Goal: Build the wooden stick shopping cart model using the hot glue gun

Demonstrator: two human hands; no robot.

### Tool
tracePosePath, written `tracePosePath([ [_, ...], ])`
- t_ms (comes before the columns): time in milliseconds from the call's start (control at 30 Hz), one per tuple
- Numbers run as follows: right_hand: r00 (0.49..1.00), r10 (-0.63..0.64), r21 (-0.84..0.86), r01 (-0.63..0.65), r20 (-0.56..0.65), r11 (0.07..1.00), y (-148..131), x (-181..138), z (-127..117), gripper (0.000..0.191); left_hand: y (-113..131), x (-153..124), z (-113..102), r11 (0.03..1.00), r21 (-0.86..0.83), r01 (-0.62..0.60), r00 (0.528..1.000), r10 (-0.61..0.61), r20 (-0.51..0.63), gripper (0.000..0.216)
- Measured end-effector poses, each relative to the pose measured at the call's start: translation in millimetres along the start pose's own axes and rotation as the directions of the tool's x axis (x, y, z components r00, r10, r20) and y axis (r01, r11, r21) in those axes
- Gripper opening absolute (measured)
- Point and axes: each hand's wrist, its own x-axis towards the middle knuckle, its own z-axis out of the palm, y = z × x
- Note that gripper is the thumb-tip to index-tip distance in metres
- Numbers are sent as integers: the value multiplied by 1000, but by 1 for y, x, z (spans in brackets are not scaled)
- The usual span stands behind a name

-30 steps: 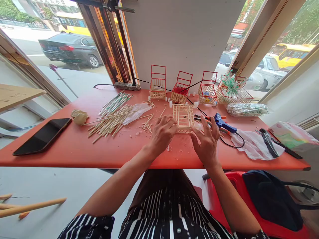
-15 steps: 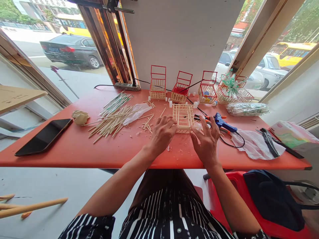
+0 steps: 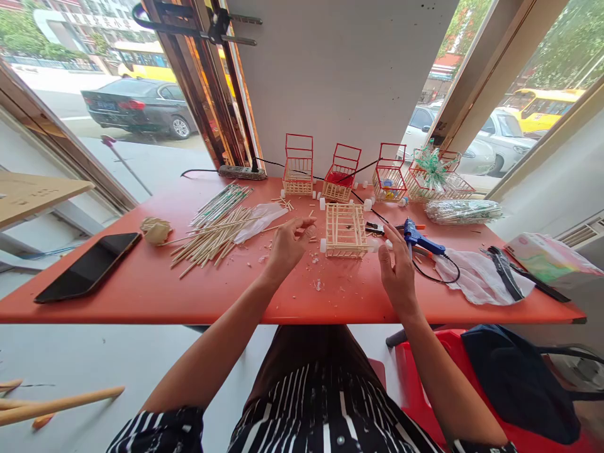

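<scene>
A small cart of pale wooden sticks (image 3: 346,230) with white wheel caps rests on the red table (image 3: 141,286). My left hand (image 3: 285,243) hovers just left of it, fingers loosely curled and apart, holding nothing. My right hand (image 3: 399,269) is to the cart's right, fingers spread, beside a blue glue gun (image 3: 419,236). Neither hand touches the cart.
A pile of wooden sticks (image 3: 212,236) and a clear bag lie to the left. Three red-framed stick baskets (image 3: 299,167) stand at the back, wrapped straws (image 3: 465,211) at the right. A black phone (image 3: 87,267) lies near the left edge. White cloth and black tool sit at right.
Both hands have let go of the stick cart and drawn apart from it; the left moved left and up, the right slid right. The cart now stands free.
</scene>
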Motion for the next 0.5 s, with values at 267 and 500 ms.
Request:
tracePosePath([
  [267,948,198,160,-242,249,957,15,42,-33,72,-6,32,-4,858,-279,430,889,-348,299,39],
  [500,744,414,155,-561,524,813,29,91,-15,60,-9,48,14,806,-303,508,842,-390,373,38],
])
